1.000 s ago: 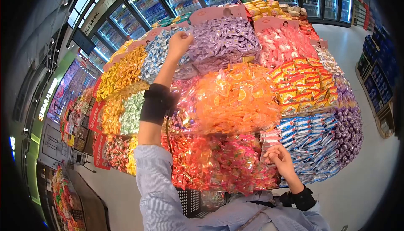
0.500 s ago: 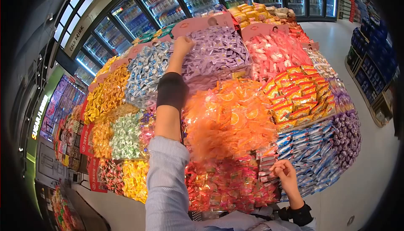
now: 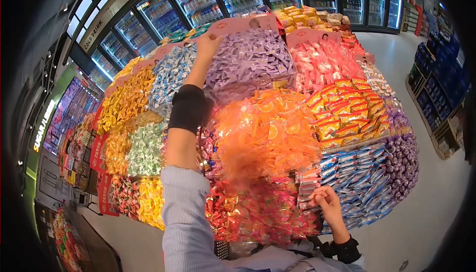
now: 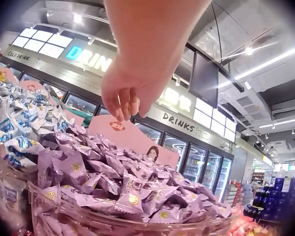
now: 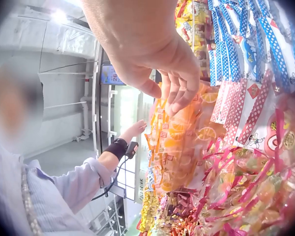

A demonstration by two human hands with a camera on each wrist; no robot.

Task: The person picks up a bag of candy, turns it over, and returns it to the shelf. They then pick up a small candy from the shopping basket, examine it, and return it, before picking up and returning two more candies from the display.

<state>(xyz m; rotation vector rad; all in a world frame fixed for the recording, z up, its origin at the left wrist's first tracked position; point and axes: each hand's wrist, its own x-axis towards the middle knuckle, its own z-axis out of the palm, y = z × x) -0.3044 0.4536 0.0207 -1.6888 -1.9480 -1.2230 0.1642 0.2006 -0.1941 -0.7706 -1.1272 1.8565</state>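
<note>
My left hand [image 3: 208, 46] is raised at the back of the display, near the border of the purple-wrapped sweets [image 3: 253, 56] and the blue-and-white ones [image 3: 173, 69]. In the left wrist view this hand [image 4: 130, 93] hangs with bent fingers above the purple sweets [image 4: 113, 177], in front of a pink sign [image 4: 108, 129], holding nothing. My right hand [image 3: 328, 205] hovers by the blue-and-white packets [image 3: 354, 188]. Its fingers are loosely curled and empty in the right wrist view, where the hand [image 5: 160, 73] is beside orange packets [image 5: 174, 142].
Yellow-red packets [image 3: 347, 113], pink sweets [image 3: 325, 64] and red-wrapped sweets [image 3: 258, 207] fill neighbouring bins. Drink fridges [image 3: 196, 2] line the back. A dark blue shelf unit [image 3: 439, 83] stands at the right, across the grey floor [image 3: 386, 49].
The head view has tilted and shifted slightly. My left hand has moved a little toward the left end of the pink sign. The right hand has stayed near the blue-and-white packets, fingers still loosely bent.
</note>
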